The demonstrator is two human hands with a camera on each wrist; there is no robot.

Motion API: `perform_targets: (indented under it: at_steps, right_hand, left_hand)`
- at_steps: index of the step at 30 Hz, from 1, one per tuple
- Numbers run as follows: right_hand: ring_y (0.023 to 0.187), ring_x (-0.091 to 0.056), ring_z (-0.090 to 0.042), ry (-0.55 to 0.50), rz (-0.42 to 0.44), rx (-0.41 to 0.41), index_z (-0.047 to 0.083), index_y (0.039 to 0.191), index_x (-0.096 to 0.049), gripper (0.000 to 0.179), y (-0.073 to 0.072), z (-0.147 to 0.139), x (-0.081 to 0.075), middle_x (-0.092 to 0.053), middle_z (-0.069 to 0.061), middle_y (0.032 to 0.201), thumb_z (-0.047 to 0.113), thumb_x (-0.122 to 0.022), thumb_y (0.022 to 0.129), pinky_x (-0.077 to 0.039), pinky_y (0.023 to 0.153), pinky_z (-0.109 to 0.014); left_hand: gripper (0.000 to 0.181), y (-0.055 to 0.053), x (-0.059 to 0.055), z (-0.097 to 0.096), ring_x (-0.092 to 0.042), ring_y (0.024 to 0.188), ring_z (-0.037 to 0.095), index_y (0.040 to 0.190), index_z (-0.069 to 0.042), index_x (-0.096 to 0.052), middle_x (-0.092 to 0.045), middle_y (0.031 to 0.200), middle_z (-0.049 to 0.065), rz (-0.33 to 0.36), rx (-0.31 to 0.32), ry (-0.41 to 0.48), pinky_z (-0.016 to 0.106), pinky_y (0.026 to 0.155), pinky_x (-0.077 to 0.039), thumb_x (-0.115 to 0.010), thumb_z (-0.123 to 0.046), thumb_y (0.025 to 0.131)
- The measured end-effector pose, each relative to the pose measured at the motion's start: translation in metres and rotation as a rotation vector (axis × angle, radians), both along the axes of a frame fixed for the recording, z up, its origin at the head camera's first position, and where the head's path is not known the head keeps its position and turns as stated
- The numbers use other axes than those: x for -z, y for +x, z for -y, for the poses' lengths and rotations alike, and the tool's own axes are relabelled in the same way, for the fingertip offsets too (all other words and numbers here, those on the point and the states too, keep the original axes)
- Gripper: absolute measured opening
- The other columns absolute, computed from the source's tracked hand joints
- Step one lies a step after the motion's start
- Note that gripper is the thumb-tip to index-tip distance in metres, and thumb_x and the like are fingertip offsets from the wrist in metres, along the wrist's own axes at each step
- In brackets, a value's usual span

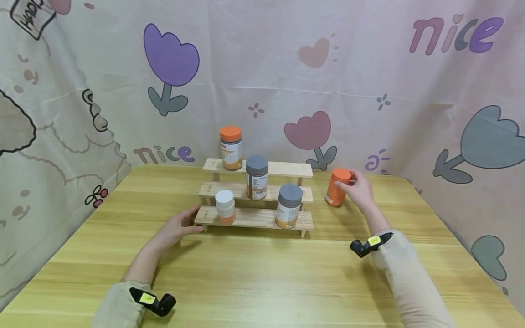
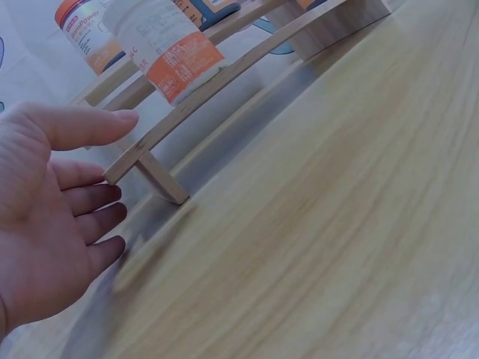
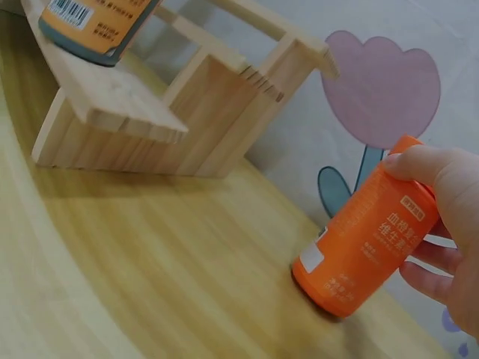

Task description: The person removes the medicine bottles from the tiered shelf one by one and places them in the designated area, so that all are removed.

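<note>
My right hand (image 1: 361,193) grips an orange bottle (image 1: 336,189) near its top, thumb on one side and fingers behind. The bottle is right of a three-tier wooden shelf (image 1: 254,216); whether its base touches the table I cannot tell. At the shelf's left end is my left hand (image 2: 52,209), its thumb and fingers apart around the corner of the lowest plank, with no clear grip. A white-capped bottle (image 1: 225,207) and a grey-lidded jar (image 1: 289,207) stand on the bottom tier. Another grey-lidded jar (image 1: 257,177) occupies the middle tier, and an orange-lidded jar (image 1: 231,148) the top.
The shelf stands on a wood-grain table (image 1: 254,278). Behind the table hangs a pale curtain (image 1: 254,59) printed with flowers and lettering. Each wrist carries a small black camera, one on the left sleeve (image 1: 119,305) and one on the right sleeve (image 1: 410,278).
</note>
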State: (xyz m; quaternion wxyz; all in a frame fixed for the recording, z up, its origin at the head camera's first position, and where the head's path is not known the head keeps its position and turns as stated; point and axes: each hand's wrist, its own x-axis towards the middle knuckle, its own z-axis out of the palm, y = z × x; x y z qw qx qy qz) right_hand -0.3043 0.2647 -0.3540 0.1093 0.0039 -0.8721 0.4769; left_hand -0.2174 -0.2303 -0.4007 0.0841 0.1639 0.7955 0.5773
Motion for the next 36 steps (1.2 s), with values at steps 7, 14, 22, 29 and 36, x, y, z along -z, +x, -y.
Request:
perform_targets:
  at_steps: [7,14,22,29,36]
  right_hand:
    - [0.121,-0.042,-0.041,-0.013,0.004,0.001,-0.003,0.142,-0.028,0.071,0.000,0.001,0.003,-0.040,-0.027,0.136,0.026,-0.064,0.088,-0.037,0.100,-0.050]
    - [0.120,-0.043,-0.042,-0.007,0.015,-0.018,-0.003,0.141,-0.027,0.071,-0.002,0.001,0.003,-0.040,-0.028,0.135,0.023,-0.065,0.087,-0.037,0.100,-0.050]
    - [0.125,-0.035,-0.042,-0.037,-0.009,-0.054,-0.005,0.143,-0.020,0.076,0.000,-0.005,-0.010,-0.035,-0.030,0.138,0.026,-0.062,0.089,-0.031,0.103,-0.052]
    - [0.124,-0.039,-0.041,-0.058,-0.118,-0.056,-0.004,0.142,-0.026,0.069,0.006,-0.002,-0.041,-0.041,-0.029,0.134,0.026,-0.060,0.090,-0.033,0.101,-0.052]
    - [0.122,-0.041,-0.035,-0.061,-0.142,-0.099,0.001,0.142,-0.031,0.067,0.015,0.015,-0.079,-0.044,-0.023,0.134,0.031,-0.060,0.090,-0.033,0.103,-0.048]
  left_hand:
    - [0.073,-0.001,-0.004,0.001,-0.023,0.130,0.049,0.142,0.013,-0.013,-0.018,0.145,0.034,-0.013,0.007,0.012,0.055,0.105,-0.021,-0.058,-0.004,0.088]
    - [0.073,-0.001,-0.004,0.001,-0.020,0.131,0.049,0.142,0.013,-0.013,-0.016,0.145,0.034,-0.009,0.006,0.010,0.055,0.105,-0.019,-0.058,-0.005,0.088]
    - [0.072,0.002,-0.003,0.000,-0.021,0.131,0.049,0.142,0.014,-0.013,-0.017,0.145,0.034,-0.017,0.008,-0.005,0.055,0.105,-0.021,-0.058,-0.005,0.088]
    - [0.073,0.002,-0.003,0.002,-0.018,0.131,0.049,0.142,0.014,-0.013,-0.015,0.145,0.034,-0.012,0.025,0.020,0.054,0.105,-0.018,-0.059,-0.006,0.088]
    - [0.073,0.001,-0.002,0.005,-0.019,0.131,0.049,0.141,0.016,-0.013,-0.016,0.144,0.036,-0.038,0.045,0.010,0.055,0.105,-0.017,-0.058,-0.003,0.087]
